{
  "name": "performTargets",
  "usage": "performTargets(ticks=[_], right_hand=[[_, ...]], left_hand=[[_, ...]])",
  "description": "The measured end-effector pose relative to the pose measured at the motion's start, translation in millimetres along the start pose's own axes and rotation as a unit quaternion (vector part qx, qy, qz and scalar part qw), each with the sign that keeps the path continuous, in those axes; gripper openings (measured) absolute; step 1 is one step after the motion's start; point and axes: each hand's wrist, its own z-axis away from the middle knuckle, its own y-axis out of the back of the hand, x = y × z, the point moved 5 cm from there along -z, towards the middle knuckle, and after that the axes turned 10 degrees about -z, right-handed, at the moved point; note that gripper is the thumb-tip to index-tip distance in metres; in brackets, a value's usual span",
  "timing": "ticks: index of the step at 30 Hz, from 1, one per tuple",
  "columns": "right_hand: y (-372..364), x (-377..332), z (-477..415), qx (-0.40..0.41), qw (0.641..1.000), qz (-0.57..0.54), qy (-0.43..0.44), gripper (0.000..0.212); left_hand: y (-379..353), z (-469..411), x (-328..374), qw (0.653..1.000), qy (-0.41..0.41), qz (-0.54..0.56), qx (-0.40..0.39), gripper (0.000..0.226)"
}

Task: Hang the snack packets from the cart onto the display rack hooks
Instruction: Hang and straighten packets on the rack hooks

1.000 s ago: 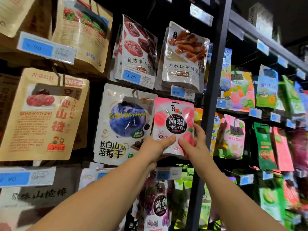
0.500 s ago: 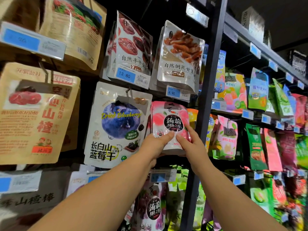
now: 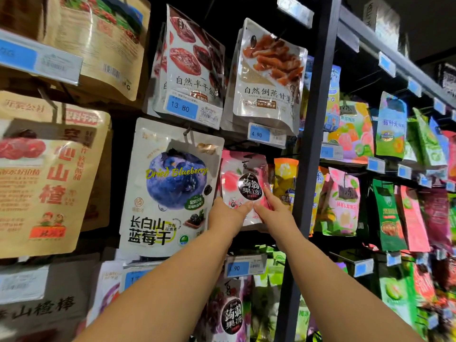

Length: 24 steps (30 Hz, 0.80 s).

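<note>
A pink peach jelly packet (image 3: 243, 178) with a black round label sits in the rack's middle row, right of the dried blueberry bag (image 3: 170, 186). My left hand (image 3: 225, 214) grips its lower left edge, thumb on the front. My right hand (image 3: 272, 213) pinches its lower right part, index finger stretched up along the front. The packet's top lies under the price tag (image 3: 266, 135) above, so the hook is hidden. The cart is out of view.
A black upright post (image 3: 313, 144) stands just right of my right hand. An orange-yellow packet (image 3: 285, 181) hangs between the pink packet and the post. A grape jelly packet (image 3: 230, 314) hangs below. Colourful packets fill the right bay; brown hawthorn bags (image 3: 47, 174) hang left.
Both hands have pushed the pink packet deeper into the rack, so it looks smaller and sits further back. My hands have drawn closer together on its lower part.
</note>
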Motion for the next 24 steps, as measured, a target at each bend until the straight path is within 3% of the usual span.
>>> performTargets(ticks=[4, 9, 14, 19, 24], right_hand=[[-1.2, 8.4, -4.8, 0.016, 1.000, -0.004, -0.009, 0.062], [3.1, 10.5, 10.7, 0.018, 1.000, 0.009, 0.014, 0.062], [12.6, 0.9, 36.1, 0.059, 0.986, 0.133, 0.079, 0.054], [24.3, 6.2, 60.5, 0.084, 0.978, 0.155, 0.113, 0.043], [45.6, 24.1, 96.7, 0.112, 0.979, 0.156, 0.075, 0.038]], left_hand=[[-5.8, -6.0, -6.9, 1.000, 0.003, 0.007, 0.009, 0.067], [-11.0, 5.5, -16.2, 1.000, 0.004, -0.003, -0.003, 0.097], [-9.5, 28.8, -27.8, 1.000, 0.002, 0.006, 0.002, 0.051], [-6.6, 48.7, -26.3, 0.997, -0.061, -0.026, 0.036, 0.058], [-14.8, 73.4, -47.5, 0.998, -0.003, 0.040, 0.043, 0.052]])
